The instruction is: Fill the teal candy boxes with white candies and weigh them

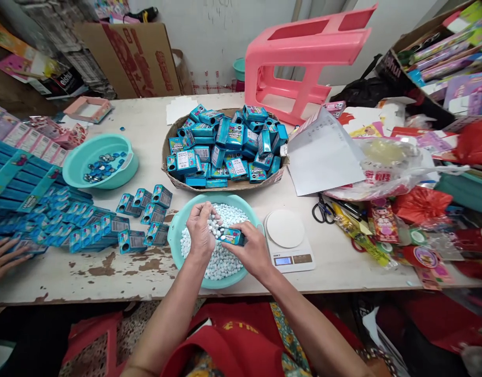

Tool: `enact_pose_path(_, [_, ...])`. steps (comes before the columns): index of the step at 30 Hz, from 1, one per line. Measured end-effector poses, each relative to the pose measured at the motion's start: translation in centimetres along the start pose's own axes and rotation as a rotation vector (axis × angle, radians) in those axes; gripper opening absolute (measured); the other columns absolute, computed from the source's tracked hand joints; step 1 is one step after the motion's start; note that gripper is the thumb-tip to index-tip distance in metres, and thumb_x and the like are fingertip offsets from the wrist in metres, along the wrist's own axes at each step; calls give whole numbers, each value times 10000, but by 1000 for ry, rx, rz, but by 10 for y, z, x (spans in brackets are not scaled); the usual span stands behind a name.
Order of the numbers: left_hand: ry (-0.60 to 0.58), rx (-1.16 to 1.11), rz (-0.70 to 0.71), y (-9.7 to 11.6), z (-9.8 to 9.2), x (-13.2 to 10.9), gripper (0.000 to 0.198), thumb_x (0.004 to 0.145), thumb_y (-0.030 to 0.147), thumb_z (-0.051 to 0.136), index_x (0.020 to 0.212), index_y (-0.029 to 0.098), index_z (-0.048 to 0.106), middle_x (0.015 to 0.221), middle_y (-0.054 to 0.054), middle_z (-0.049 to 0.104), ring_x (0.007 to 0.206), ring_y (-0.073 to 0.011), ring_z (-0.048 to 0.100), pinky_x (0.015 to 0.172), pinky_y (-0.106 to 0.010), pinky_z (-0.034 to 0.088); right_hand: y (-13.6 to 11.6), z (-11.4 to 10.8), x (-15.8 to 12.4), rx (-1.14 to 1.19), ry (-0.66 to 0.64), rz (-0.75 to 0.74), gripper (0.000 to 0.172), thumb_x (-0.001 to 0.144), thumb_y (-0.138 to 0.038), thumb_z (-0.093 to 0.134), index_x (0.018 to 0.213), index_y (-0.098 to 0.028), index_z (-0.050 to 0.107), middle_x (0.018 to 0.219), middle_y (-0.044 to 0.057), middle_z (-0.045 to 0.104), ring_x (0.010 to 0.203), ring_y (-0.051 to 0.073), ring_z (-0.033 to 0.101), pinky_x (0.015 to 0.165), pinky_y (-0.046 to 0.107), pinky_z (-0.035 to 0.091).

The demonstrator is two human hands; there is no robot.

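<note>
My left hand (201, 230) is cupped over the teal bowl (177, 230) of small white candies (221, 262), its fingers closed round a pinch of candies. My right hand (251, 250) grips a small blue candy box (233, 236) held on its side just above the bowl, right beside the left hand's fingertips. A round shallow basket (167, 152) behind the bowl is heaped with several of the same blue boxes (225, 144). More blue boxes (142, 217) lie in loose rows to the left of the bowl.
A white kitchen scale (288, 238) sits right of the bowl. A second teal bowl (78, 159) with blue caps stands at left. Another person's hand (3, 259) rests at the left edge. A pink stool (303, 57) lies at the back; scissors (322, 212) and packets crowd the right.
</note>
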State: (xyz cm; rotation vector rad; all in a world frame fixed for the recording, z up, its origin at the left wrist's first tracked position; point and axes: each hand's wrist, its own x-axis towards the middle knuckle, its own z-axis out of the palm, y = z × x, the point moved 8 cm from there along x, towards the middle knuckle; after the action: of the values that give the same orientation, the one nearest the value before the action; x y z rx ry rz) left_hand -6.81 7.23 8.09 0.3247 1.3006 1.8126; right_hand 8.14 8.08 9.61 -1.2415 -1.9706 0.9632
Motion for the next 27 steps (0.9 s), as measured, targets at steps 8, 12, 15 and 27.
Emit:
enact_pose_path(8, [-11, 26, 61, 7, 7, -1, 259, 745, 363, 672, 705, 167, 509, 595, 49, 478, 505, -69, 497, 540, -210, 467, -2, -2, 3, 0, -8, -15, 316, 679, -337, 770, 955, -248, 644, 923, 23, 672, 904, 228, 625, 783, 342, 443])
enact_pose_path(12, [-15, 30, 54, 7, 8, -1, 289, 765, 400, 651, 681, 164, 506, 595, 40, 487, 487, -70, 485, 519, -214, 457, -3, -3, 4, 10, -13, -9, 321, 676, -331, 778, 952, -243, 642, 918, 19, 668, 905, 227, 624, 796, 344, 436])
enact_pose_path(15, [-27, 15, 22, 5, 9, -1, 300, 780, 420, 636, 686, 165, 511, 574, 38, 482, 465, -72, 475, 479, -208, 433, -3, -3, 5, 22, -17, -1, 312, 675, -330, 779, 941, -242, 642, 914, 17, 666, 901, 225, 622, 790, 341, 437])
enact_pose_path(27, [-64, -19, 17, 16, 16, -9, 304, 809, 433, 613, 693, 169, 519, 450, 70, 350, 369, -51, 330, 361, -173, 277, -2, -3, 7, 187, 6, 7, 339, 665, -321, 791, 962, -235, 653, 938, 33, 658, 903, 215, 611, 804, 336, 473])
